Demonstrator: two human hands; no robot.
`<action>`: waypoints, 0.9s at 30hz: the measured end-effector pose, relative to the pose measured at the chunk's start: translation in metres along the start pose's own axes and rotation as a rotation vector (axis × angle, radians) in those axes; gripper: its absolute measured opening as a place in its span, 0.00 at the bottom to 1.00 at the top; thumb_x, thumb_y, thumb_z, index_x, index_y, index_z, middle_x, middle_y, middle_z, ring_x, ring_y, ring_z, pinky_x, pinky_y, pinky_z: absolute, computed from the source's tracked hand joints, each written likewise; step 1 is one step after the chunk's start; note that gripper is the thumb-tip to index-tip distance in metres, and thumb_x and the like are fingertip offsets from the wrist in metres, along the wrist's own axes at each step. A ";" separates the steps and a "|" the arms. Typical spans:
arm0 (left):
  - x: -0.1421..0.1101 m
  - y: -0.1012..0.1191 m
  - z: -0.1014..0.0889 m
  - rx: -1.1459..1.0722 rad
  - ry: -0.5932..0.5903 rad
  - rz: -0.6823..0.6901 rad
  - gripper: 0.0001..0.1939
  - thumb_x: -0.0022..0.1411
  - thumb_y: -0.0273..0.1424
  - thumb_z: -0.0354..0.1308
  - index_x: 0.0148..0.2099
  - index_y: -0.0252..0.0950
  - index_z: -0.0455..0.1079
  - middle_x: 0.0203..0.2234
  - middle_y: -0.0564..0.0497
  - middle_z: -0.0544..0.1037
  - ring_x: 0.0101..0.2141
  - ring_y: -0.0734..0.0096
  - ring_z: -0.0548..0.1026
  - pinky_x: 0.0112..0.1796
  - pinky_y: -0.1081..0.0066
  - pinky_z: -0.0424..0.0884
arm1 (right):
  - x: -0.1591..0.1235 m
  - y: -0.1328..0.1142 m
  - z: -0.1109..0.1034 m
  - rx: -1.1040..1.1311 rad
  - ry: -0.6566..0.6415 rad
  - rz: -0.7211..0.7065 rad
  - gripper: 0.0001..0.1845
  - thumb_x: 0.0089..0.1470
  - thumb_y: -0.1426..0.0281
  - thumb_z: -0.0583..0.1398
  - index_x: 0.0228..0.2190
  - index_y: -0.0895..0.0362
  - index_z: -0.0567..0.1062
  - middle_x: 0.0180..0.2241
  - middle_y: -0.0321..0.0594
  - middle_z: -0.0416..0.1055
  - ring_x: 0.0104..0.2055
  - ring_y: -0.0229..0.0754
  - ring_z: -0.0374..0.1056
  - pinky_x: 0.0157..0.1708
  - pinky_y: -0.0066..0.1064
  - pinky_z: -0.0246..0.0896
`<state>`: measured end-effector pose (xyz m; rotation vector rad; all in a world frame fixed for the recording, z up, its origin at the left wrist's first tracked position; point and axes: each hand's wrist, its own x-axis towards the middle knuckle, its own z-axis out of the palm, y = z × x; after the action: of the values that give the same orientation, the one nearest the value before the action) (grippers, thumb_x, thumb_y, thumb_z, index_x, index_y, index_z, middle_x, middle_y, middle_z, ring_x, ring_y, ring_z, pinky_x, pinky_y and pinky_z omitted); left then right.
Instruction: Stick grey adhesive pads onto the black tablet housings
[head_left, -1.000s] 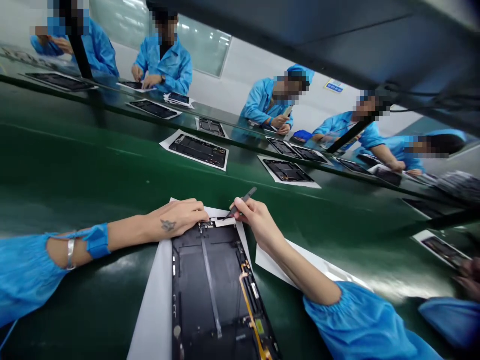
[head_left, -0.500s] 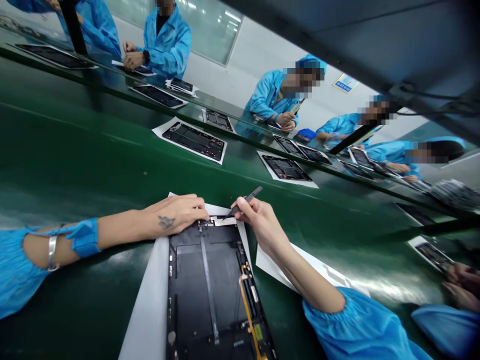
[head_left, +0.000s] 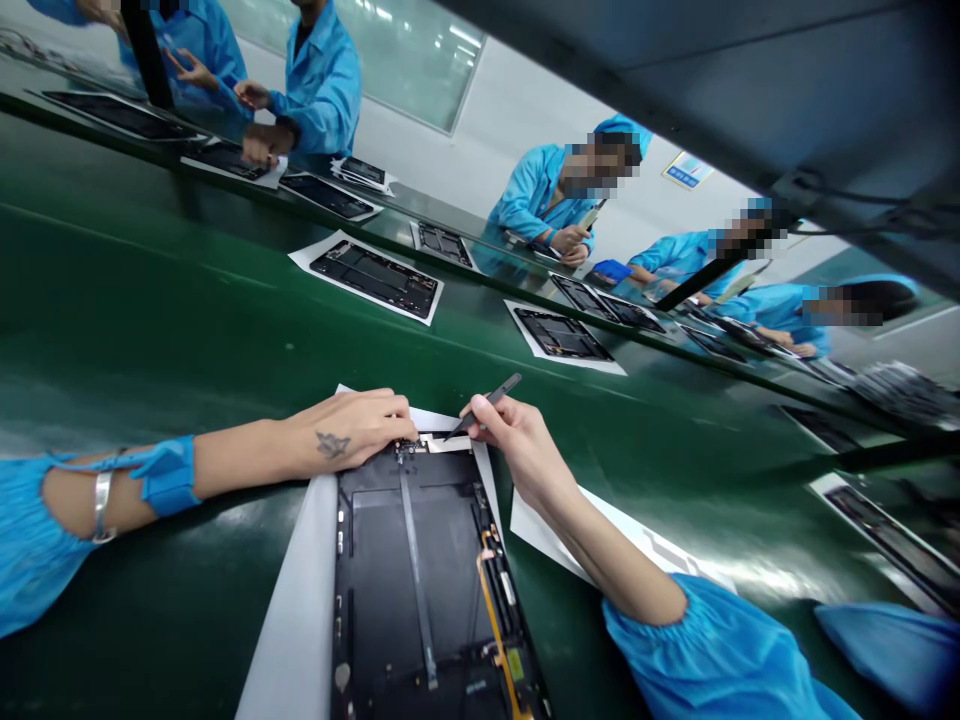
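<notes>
A black tablet housing (head_left: 375,560) with an orange flex cable (head_left: 491,615) along its right side lies on a white sheet (head_left: 289,610) in front of me. My right hand (head_left: 510,435) pinches dark tweezers (head_left: 491,403), their tip at a whitish strip (head_left: 450,444) along the housing's far edge. My left hand (head_left: 367,425) rests at the far left corner, fingers curled and closed at small parts beside that strip. Whether its fingertips hold something is hidden.
More housings on white sheets, such as this one (head_left: 375,278) and another (head_left: 564,335), lie on the green belt (head_left: 187,290). Several people in blue work across it. A grey shelf (head_left: 675,80) hangs overhead. A white sheet (head_left: 551,530) lies beneath my right forearm.
My view has shifted slightly; both my hands stay at the housing's far edge. The housings on the belt have slid slightly left. Across from me, a co-worker has put a housing onto the belt.
</notes>
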<state>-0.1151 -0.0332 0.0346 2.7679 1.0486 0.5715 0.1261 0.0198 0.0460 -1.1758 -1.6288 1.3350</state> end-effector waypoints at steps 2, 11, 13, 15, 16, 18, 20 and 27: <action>0.000 0.001 -0.001 0.001 -0.009 -0.007 0.16 0.66 0.16 0.47 0.48 0.36 0.70 0.42 0.49 0.74 0.40 0.68 0.70 0.32 0.73 0.65 | 0.000 0.000 0.000 -0.007 -0.003 -0.009 0.27 0.44 0.44 0.67 0.24 0.57 0.76 0.20 0.35 0.68 0.25 0.38 0.64 0.32 0.31 0.62; 0.000 -0.002 0.003 0.042 -0.033 -0.005 0.22 0.64 0.17 0.48 0.55 0.42 0.69 0.44 0.49 0.72 0.40 0.67 0.69 0.32 0.74 0.65 | 0.001 0.001 0.000 -0.186 -0.004 -0.106 0.26 0.51 0.46 0.62 0.24 0.57 0.75 0.21 0.37 0.70 0.27 0.41 0.67 0.32 0.32 0.61; 0.000 -0.003 0.003 0.056 -0.044 -0.001 0.24 0.63 0.16 0.48 0.55 0.42 0.69 0.45 0.48 0.73 0.40 0.67 0.69 0.31 0.74 0.65 | -0.001 -0.001 0.000 -0.273 0.016 -0.158 0.24 0.53 0.48 0.61 0.23 0.56 0.74 0.21 0.38 0.71 0.27 0.42 0.68 0.31 0.32 0.61; 0.000 -0.003 0.002 0.070 -0.057 0.009 0.24 0.64 0.15 0.48 0.56 0.41 0.69 0.45 0.48 0.73 0.39 0.66 0.69 0.31 0.73 0.65 | -0.006 -0.003 0.002 -0.318 0.062 -0.213 0.22 0.56 0.50 0.60 0.23 0.56 0.74 0.22 0.39 0.72 0.28 0.43 0.69 0.30 0.32 0.61; 0.000 -0.003 0.001 0.072 -0.064 0.016 0.23 0.64 0.16 0.48 0.56 0.40 0.69 0.45 0.47 0.73 0.39 0.66 0.69 0.31 0.73 0.65 | -0.008 -0.004 0.004 -0.318 0.084 -0.242 0.21 0.56 0.51 0.59 0.25 0.56 0.75 0.24 0.39 0.73 0.29 0.44 0.69 0.30 0.32 0.62; 0.000 -0.002 -0.002 0.069 -0.064 0.032 0.22 0.66 0.17 0.47 0.56 0.39 0.69 0.45 0.47 0.74 0.39 0.66 0.69 0.32 0.72 0.67 | -0.012 -0.005 0.007 -0.300 0.090 -0.295 0.19 0.57 0.53 0.59 0.27 0.55 0.76 0.28 0.40 0.75 0.31 0.45 0.71 0.31 0.32 0.64; 0.000 0.000 -0.004 0.062 -0.060 0.037 0.20 0.66 0.18 0.47 0.55 0.38 0.70 0.45 0.46 0.75 0.39 0.66 0.70 0.33 0.72 0.68 | -0.014 -0.004 0.010 -0.288 0.046 -0.329 0.18 0.58 0.54 0.59 0.27 0.55 0.77 0.31 0.41 0.77 0.34 0.46 0.72 0.33 0.33 0.66; -0.001 0.000 -0.003 0.078 -0.058 0.031 0.19 0.67 0.18 0.49 0.54 0.38 0.71 0.45 0.48 0.76 0.38 0.67 0.70 0.32 0.72 0.67 | -0.014 0.000 0.011 -0.347 -0.069 -0.417 0.18 0.60 0.54 0.59 0.29 0.53 0.80 0.34 0.43 0.79 0.37 0.47 0.74 0.39 0.36 0.68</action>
<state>-0.1169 -0.0334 0.0371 2.8541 1.0387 0.4608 0.1208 0.0026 0.0445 -0.9117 -2.0768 0.8587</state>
